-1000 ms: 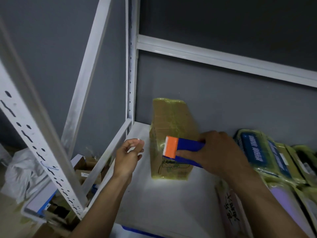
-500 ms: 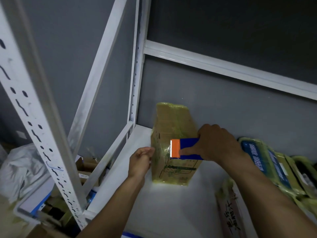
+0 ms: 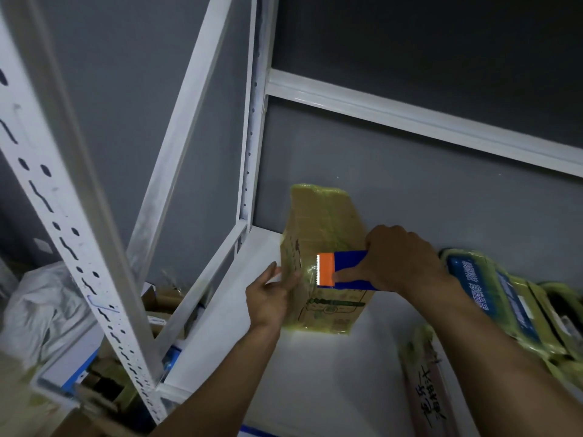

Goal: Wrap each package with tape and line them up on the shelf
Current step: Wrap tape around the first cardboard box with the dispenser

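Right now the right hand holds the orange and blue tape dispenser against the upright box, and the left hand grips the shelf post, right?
No. The head view shows the left hand touching the upright box on its left side, not the post; the right hand does hold the tape dispenser against it.

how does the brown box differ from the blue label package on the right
The brown box stands upright; the blue-label package lies tilted among others. The box shows cardboard with green print; the package a blue label with white text. The left hand touches the box and the right hand holds a tape dispenser to it; the package is untouched. Both wear yellowish wrap.
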Motion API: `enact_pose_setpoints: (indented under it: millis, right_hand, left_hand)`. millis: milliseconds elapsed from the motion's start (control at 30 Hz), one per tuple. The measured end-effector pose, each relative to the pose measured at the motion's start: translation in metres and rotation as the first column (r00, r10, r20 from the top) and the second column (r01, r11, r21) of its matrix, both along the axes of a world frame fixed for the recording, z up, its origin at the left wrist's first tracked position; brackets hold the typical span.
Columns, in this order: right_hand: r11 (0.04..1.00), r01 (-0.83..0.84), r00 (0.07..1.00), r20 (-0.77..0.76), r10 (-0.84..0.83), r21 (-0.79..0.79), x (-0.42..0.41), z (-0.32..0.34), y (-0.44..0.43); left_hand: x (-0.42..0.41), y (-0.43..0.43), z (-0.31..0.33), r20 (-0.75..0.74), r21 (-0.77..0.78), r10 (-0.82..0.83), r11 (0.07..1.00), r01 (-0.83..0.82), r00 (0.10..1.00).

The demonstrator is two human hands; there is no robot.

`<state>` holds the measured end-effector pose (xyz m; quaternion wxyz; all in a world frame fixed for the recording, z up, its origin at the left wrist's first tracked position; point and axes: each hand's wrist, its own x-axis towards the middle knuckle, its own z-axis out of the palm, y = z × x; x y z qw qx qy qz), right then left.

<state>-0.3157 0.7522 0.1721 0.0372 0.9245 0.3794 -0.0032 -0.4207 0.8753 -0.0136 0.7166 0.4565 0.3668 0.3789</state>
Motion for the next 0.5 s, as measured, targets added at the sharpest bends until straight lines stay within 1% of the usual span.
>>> enact_pose_setpoints:
  millis: [67,133,200,233,333,400,500]
  right_hand:
    - [1.000,-0.001,1.000,0.012,0.001,0.007,0.000,-0.003,-0.001]
    - [1.000,0.000,1.000,0.020,0.000,0.017,0.000,-0.005,0.000]
    - [1.000,0.004,1.000,0.025,-0.004,0.022,0.002,-0.006,-0.001]
    - [1.000,0.004,1.000,0.029,-0.005,0.020,0.002,-0.007,-0.001]
    - [1.000,-0.002,0.999,0.041,0.001,0.031,0.005,-0.011,-0.004]
    - [0.999,0.000,0.999,0.038,-0.002,0.040,0.007,-0.012,-0.006]
    - [0.999,0.010,0.999,0.037,-0.011,0.046,0.010,-0.014,-0.009]
  left_hand:
    - [-0.002,-0.006,0.002,0.070,0.053,-0.040,0.998,0.037,0.997]
    - [-0.003,-0.016,0.003,0.063,0.113,-0.147,0.984,0.140,0.987]
    - [-0.001,-0.027,0.002,0.054,0.132,-0.255,0.960,0.247,0.965]
    - [0.001,-0.031,0.000,0.053,0.140,-0.279,0.953,0.269,0.959]
    - [0.001,-0.034,0.001,0.050,0.139,-0.287,0.950,0.278,0.957]
    - [-0.002,-0.029,0.002,0.068,0.151,-0.331,0.936,0.319,0.941]
    - [-0.008,-0.013,0.003,0.075,0.306,-0.365,0.894,0.327,0.928]
